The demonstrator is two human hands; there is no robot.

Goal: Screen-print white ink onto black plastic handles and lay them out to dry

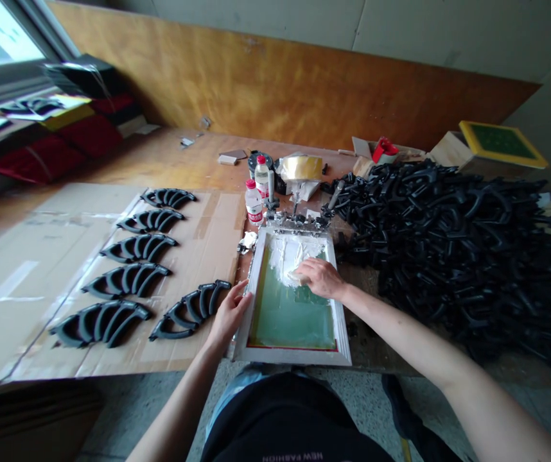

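A screen-printing frame [295, 358] with green mesh lies before me, white ink [285, 260] smeared over the far part of the mesh. My right hand [321, 277] is closed around a small pale scraper [297, 277], mostly hidden by the fingers, at the near edge of the ink. At the left rim of the frame is my left hand [233, 309], fingers apart and holding nothing; whether it touches the rim I cannot tell. Just left of it, a row of curved black plastic handles [189, 312] lies on the cardboard [126, 359].
Several more rows of black handles [128, 280] lie on the cardboard to the left. A big heap of black handles [458, 244] fills the right side. Behind the frame are a hinge clamp [299, 221], two red-capped bottles [253, 204] and a tape roll [301, 168].
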